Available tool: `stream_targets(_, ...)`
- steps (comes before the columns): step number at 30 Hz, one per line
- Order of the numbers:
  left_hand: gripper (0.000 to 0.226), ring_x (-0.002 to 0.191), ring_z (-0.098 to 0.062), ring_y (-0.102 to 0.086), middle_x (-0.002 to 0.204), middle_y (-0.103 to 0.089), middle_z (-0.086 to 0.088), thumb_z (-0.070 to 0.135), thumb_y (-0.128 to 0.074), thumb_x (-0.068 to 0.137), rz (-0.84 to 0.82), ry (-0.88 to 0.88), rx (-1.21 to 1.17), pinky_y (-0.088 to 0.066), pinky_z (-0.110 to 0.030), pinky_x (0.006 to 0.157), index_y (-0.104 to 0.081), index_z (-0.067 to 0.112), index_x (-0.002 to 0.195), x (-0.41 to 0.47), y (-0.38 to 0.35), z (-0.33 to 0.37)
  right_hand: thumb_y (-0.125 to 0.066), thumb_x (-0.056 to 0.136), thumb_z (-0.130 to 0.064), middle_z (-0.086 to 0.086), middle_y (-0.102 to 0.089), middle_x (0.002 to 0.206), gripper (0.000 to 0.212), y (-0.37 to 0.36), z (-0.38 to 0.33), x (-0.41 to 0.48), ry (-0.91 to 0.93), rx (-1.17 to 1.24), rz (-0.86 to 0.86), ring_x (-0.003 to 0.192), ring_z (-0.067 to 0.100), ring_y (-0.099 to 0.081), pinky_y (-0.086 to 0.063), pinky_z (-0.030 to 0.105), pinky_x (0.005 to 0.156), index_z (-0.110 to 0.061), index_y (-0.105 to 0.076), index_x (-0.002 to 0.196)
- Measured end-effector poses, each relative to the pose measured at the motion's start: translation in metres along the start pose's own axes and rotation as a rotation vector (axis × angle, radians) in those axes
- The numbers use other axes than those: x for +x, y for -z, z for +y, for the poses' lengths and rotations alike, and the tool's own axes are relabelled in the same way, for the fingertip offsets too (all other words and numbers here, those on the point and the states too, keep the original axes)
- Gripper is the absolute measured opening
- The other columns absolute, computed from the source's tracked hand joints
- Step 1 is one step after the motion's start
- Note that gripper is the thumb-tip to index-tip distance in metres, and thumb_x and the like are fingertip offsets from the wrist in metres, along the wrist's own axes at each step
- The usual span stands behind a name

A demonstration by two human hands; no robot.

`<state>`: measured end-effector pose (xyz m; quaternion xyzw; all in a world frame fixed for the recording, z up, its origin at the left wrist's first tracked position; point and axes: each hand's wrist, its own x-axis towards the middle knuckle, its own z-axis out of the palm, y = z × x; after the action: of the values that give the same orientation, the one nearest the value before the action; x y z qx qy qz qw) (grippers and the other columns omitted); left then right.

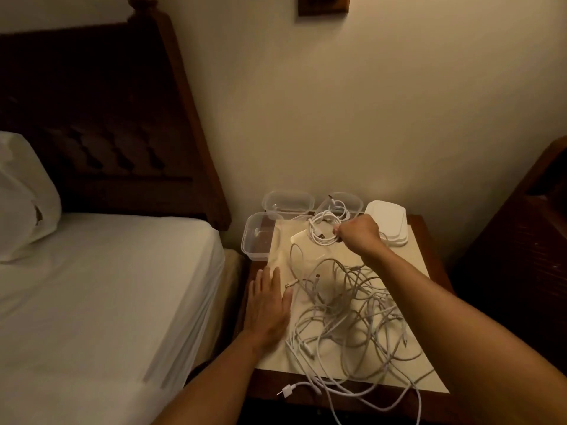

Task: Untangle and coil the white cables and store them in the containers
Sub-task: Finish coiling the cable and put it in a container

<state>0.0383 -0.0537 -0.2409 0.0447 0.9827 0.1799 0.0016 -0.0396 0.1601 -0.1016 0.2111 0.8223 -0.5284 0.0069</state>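
Note:
A big tangle of white cables covers the cream mat on the bedside table, with one plug end hanging over the front edge. My right hand grips a coiled white cable at the back of the mat. Flat on the mat's left edge lies my left hand, fingers straight. Three clear containers stand at the back: one at the left, one behind it, and one with a coiled cable inside. A stack of white lids sits at the back right.
The wooden bedside table stands against the wall. A bed with a white sheet, a pillow and a dark wooden headboard is on the left. Dark wooden furniture stands to the right.

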Motion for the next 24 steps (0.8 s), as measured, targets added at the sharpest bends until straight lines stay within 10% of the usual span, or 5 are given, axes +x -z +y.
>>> stream_targets(3, 0.073, 0.156, -0.021, 0.019, 0.171, 0.013, -0.006, 0.06, -0.006, 0.103, -0.085, -0.028, 0.101, 0.011, -0.045, 0.127, 0.006, 0.02, 0.163, 0.002, -0.017, -0.006, -0.061, 0.079, -0.004, 0.015, -0.07, 0.087, 0.009, -0.021, -0.003, 0.026, 0.019, -0.099, -0.055, 0.072, 0.023, -0.063, -0.045, 0.03, 0.054, -0.002, -0.068, 0.085)
stream_targets(8, 0.073, 0.154, -0.021, 0.025, 0.169, 0.02, -0.006, 0.06, -0.003, 0.102, -0.092, -0.048, 0.172, 0.008, -0.049, 0.127, 0.011, 0.022, 0.162, 0.006, -0.02, -0.008, -0.056, 0.083, -0.009, 0.012, -0.061, 0.092, 0.013, -0.054, -0.004, 0.058, 0.051, -0.289, -0.14, 0.085, 0.029, -0.061, -0.054, 0.038, 0.072, -0.003, -0.061, 0.094)
stream_targets(14, 0.071, 0.154, -0.021, 0.025, 0.169, 0.02, -0.006, 0.058, -0.009, 0.104, -0.092, -0.062, 0.163, 0.009, -0.049, 0.127, 0.01, 0.022, 0.162, 0.007, -0.021, -0.008, -0.052, 0.082, -0.01, 0.019, -0.067, 0.075, 0.019, -0.08, 0.007, 0.078, -0.002, -0.311, -0.156, 0.05, 0.027, -0.059, -0.047, 0.028, 0.044, 0.002, -0.063, 0.092)
stream_targets(24, 0.072, 0.155, -0.022, 0.022, 0.17, 0.017, -0.007, 0.058, -0.007, 0.103, -0.08, -0.061, 0.2, 0.006, -0.05, 0.127, 0.007, 0.021, 0.163, 0.007, -0.024, -0.009, -0.065, 0.088, -0.008, 0.018, -0.066, 0.113, 0.027, -0.099, 0.019, 0.077, 0.279, -0.74, -0.013, 0.101, 0.037, -0.066, -0.053, 0.04, 0.075, -0.004, -0.065, 0.115)
